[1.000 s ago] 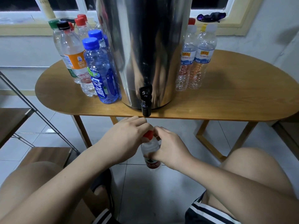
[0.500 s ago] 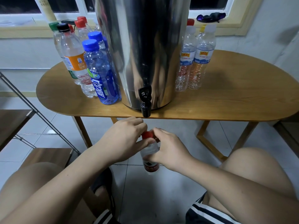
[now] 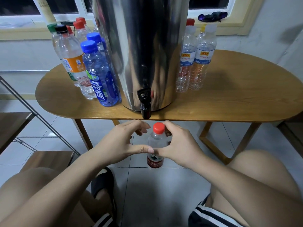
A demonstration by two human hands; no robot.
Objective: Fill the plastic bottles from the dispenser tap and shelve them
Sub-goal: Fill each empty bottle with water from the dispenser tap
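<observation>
My view is softly, evenly lit; the windows (image 3: 65,5) at twelve o'clock are dark. The steel dispenser (image 3: 142,51) shows streaky glare, and the frame's edges bow outward.

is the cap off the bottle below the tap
No, the red cap sits on the bottle, which the right hand holds just below the tap.
</observation>
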